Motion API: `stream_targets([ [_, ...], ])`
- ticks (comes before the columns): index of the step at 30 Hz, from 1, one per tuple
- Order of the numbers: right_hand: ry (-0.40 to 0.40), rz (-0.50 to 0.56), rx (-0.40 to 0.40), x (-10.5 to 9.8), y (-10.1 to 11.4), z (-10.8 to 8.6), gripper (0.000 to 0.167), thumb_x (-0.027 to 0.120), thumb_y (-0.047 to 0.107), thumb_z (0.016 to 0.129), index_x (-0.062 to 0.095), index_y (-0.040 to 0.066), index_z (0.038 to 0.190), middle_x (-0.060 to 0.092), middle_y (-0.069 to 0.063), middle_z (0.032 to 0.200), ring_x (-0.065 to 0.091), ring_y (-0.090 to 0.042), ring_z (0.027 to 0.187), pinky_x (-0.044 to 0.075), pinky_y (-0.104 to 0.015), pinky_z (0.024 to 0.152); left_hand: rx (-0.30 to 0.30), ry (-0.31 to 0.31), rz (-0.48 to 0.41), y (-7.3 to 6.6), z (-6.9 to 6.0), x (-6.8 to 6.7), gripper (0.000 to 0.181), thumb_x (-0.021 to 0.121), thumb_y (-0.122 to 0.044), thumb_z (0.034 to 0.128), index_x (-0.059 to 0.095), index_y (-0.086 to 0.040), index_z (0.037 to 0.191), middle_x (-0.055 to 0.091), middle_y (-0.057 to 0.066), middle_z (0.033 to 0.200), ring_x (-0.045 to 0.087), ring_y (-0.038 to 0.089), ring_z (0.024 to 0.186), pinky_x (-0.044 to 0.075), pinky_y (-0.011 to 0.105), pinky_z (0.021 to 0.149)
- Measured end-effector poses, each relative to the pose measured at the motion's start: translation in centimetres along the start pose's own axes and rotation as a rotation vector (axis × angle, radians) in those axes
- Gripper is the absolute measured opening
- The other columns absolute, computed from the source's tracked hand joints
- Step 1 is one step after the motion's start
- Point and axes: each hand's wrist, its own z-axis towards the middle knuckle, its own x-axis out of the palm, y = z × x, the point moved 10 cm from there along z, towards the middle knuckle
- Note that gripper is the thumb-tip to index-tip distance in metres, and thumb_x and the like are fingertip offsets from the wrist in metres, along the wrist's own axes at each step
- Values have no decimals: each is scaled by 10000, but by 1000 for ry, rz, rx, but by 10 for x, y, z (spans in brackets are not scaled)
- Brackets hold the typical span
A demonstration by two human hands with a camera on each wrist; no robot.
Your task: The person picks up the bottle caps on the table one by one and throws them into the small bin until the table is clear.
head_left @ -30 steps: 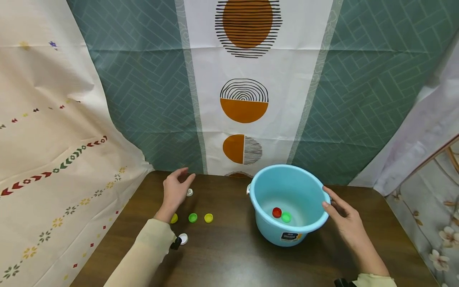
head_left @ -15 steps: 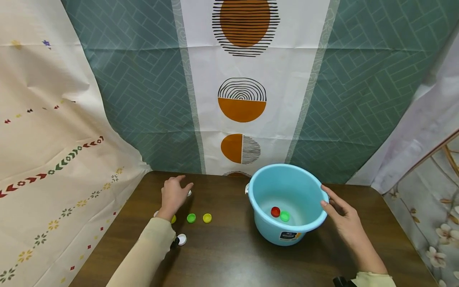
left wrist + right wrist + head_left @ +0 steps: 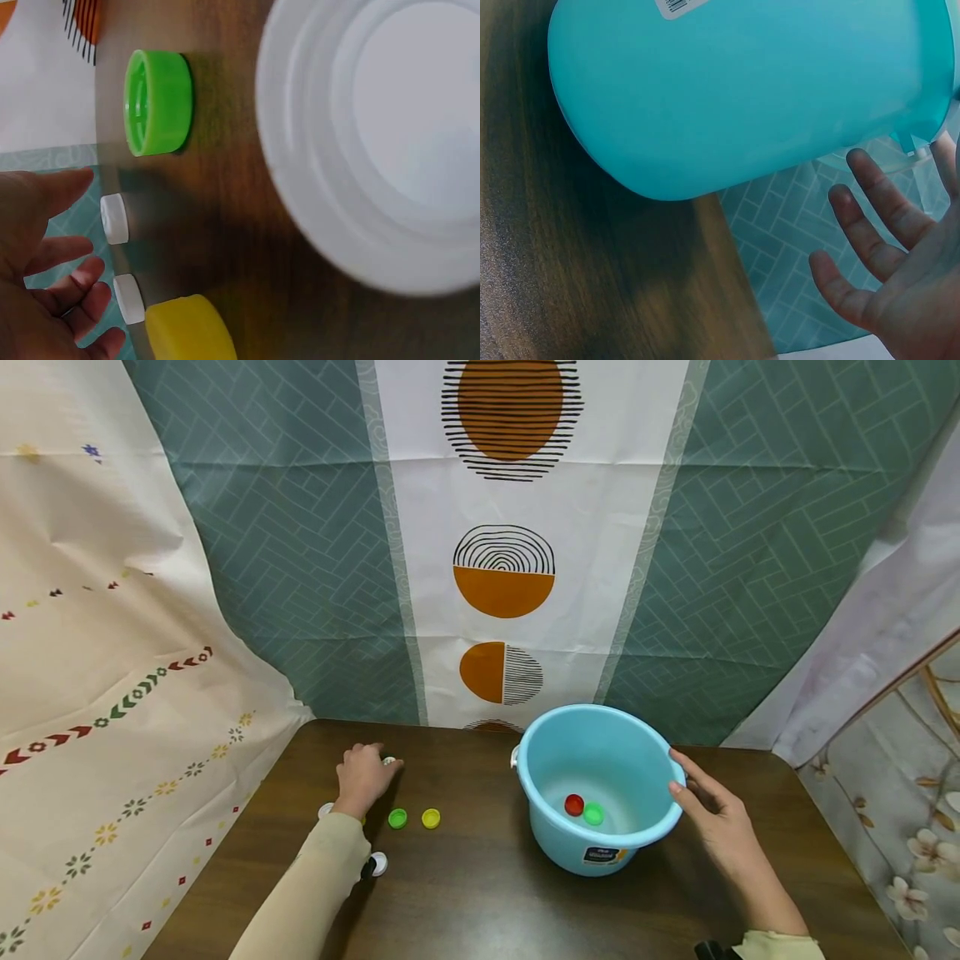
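Note:
My left hand (image 3: pixel 362 783) reaches over the far left of the table. Its thumb and fingers are spread close to a small white bottle cap (image 3: pixel 388 761); in the left wrist view a slight gap shows between that hand and the cap. A green cap (image 3: pixel 397 818) and a yellow cap (image 3: pixel 431 818) lie right of the wrist. Another white cap (image 3: pixel 379 863) sits beside the wrist strap. My right hand (image 3: pixel 716 831) holds the rim of a light blue bucket (image 3: pixel 555 839) between thumb and forefinger, its other fingers loose outside. Inside lie a red cap (image 3: pixel 573 804) and a green cap (image 3: pixel 593 813).
Left of my left hand is one more white cap (image 3: pixel 325 810). A second yellow cap (image 3: pixel 191 330), mostly hidden by the hand in the head view, shows in the left wrist view. The brown table (image 3: pixel 480 902) ends at a patterned cloth (image 3: pixel 345 677) behind.
My left hand has lowered towards the far white cap, its fingers coming down beside it. My right hand stays on the bucket rim, and the bucket has not moved.

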Motion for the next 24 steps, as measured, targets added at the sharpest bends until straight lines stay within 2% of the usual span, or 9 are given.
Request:
stream_targets([
  [3,0,0,-12,0,0,1,498,524,376,941,387,345,1419,555,137,1237,527,82,1012,458,-128,758,-7,33,17,1,0,6,584,652,-412,836,574,-8,1251,553,267,1180,477,456,1088,373,619,859],
  [6,-6,0,-19,0,0,1,495,529,366,941,392,342,1416,558,124,1246,530,80,1010,458,-124,756,-10,38,33,1,0,8,566,663,-404,828,592,-8,1226,566,261,1148,490,444,1063,385,609,842],
  [13,-8,0,-26,1,-2,2,496,527,370,940,389,350,1416,570,99,1244,538,71,1016,458,-124,765,-14,33,85,1,-1,7,402,674,-369,816,674,-7,991,593,225,966,524,409,949,407,564,761],
  [17,-10,7,-29,1,-2,2,493,528,363,942,393,343,1416,586,58,1236,544,65,1009,458,-125,766,-10,33,101,2,0,8,325,663,-346,825,684,-28,893,601,210,931,531,401,927,411,562,752],
  [20,-10,4,-24,1,-2,2,492,529,364,941,394,347,1414,586,42,1240,543,65,1008,458,-124,763,-10,37,104,2,0,9,301,664,-339,825,684,-43,873,608,198,925,535,393,924,412,563,754],
  [24,-10,-3,-16,1,-2,1,494,532,370,938,396,349,1413,577,76,1239,536,73,1009,455,-122,760,-14,38,82,1,-1,9,323,676,-346,819,692,-42,928,619,181,932,540,375,921,412,555,763],
])
